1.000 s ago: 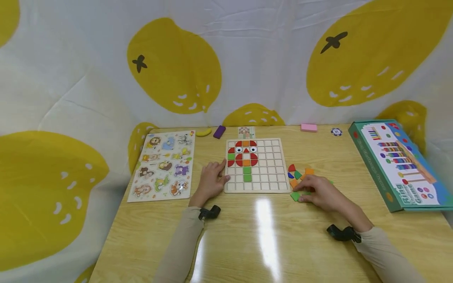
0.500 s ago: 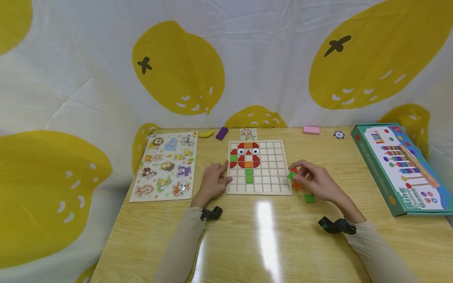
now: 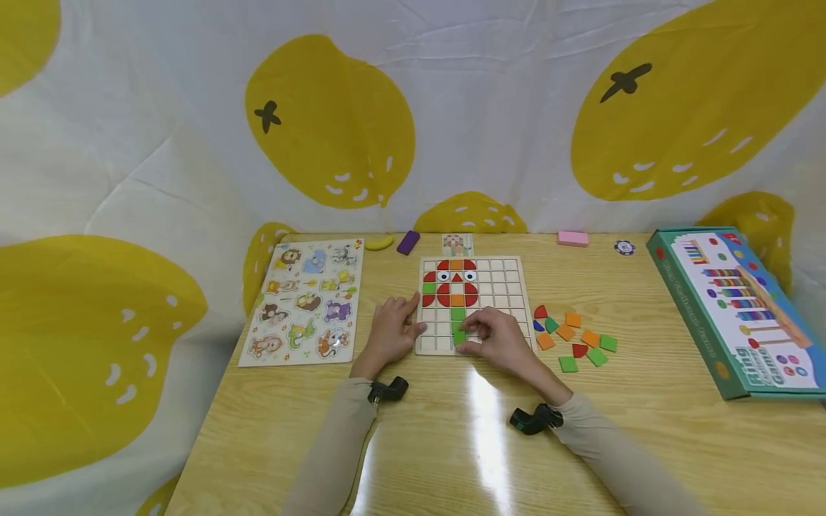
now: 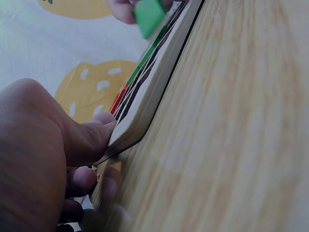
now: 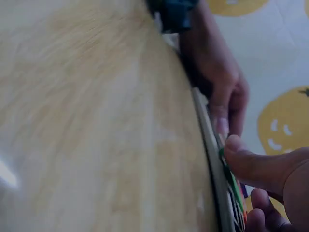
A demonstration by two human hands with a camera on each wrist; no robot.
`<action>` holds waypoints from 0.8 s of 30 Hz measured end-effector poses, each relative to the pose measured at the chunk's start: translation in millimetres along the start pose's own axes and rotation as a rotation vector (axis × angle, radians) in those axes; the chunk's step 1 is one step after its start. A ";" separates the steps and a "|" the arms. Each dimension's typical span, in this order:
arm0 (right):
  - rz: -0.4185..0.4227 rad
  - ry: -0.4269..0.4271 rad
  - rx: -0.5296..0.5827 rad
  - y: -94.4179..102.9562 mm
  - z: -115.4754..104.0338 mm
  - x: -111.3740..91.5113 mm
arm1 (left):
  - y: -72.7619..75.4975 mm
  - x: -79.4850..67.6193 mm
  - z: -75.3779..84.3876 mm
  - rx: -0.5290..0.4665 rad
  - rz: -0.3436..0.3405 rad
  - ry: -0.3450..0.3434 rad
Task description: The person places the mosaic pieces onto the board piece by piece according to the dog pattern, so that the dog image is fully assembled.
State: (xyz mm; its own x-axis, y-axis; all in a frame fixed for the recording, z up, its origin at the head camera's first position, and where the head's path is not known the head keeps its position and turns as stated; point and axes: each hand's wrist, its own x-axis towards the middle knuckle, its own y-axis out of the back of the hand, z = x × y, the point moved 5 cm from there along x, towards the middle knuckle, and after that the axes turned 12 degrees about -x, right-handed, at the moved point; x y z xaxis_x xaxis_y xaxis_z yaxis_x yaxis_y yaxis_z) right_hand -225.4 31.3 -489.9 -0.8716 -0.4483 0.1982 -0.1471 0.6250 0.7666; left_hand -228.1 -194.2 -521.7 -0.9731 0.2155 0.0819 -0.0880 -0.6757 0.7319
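Observation:
A wooden grid board lies on the table with red, orange and green tiles and two eye tiles set in its left half. My right hand pinches a green square tile between thumb and fingers, low over the board, just below the green column. In the left wrist view that green tile is held tilted above the board's surface. My left hand rests against the board's left edge, its thumb touching the corner. Whether the held tile touches the grid is hard to tell.
Loose orange, green and red tiles lie right of the board. An animal puzzle is at left, a boxed ring game at right. Behind stand a pattern card, purple block, toy banana, pink block and a chip.
My right hand has picked up a green square tile from the loose pile and carried it left over the board. My left hand has stayed at the board's edge.

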 end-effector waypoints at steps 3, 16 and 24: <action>-0.011 0.010 -0.084 -4.9 -1.9 -0.9 | -0.4 0.3 0.7 0.003 -0.002 0.003; -0.062 -0.004 -0.099 -5.3 -3.6 -0.1 | 2.0 0.2 2.0 -0.007 0.011 -0.005; -0.006 0.059 -0.050 41.1 28.4 -12.1 | 2.7 -1.1 2.9 -0.008 0.002 0.004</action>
State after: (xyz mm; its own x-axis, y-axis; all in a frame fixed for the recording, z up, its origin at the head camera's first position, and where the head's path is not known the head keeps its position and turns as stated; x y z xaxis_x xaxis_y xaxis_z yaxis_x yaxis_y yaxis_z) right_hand -234.1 80.5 -478.2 -0.8417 -0.4897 0.2274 -0.1278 0.5900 0.7973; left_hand -226.6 -194.2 -517.8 -0.9741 0.2111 0.0805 -0.0878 -0.6819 0.7262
